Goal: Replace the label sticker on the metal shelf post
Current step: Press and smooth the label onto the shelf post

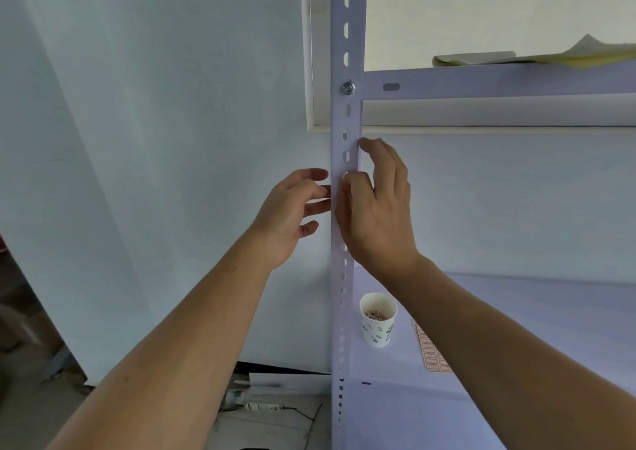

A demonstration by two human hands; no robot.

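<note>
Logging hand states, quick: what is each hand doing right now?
Left hand: open, fingertips at the shelf post's left edge.
Right hand: thumb on the post; holding anything cannot be told.

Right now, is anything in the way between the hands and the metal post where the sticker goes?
No, nothing visible. The right hand touches the front of the post, and the fingers of the left hand reach its left edge. The paper cup sits lower down, clear of them. I can't see the sticker itself.
</note>
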